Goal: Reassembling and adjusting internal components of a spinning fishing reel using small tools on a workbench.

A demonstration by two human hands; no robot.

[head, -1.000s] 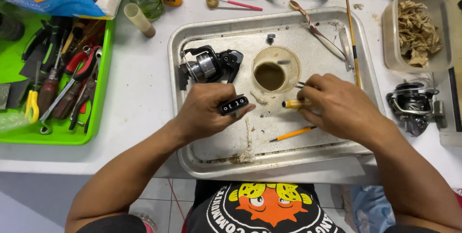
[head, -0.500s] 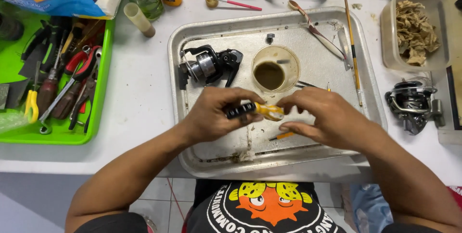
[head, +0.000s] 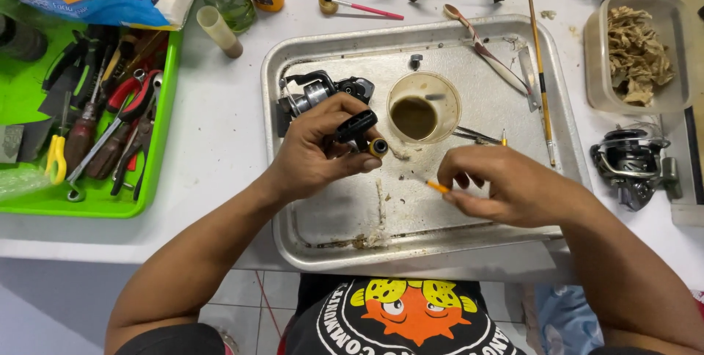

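2 hands (head: 323, 153) (head: 506, 186) over metal tray (head: 543, 201), left gripping black part (head: 357, 126).

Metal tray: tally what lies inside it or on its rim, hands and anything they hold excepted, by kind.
In the metal tray:
Fishing reel body: 1
Cup of brown liquid: 1
Small metal cap: 1
Long thin brush or stick: 1
Spoon-like tool: 1
Total: 5

Single head view, looking steeply down, close over metal tray (head: 293, 54) — white table (head: 213, 127) edge nearest
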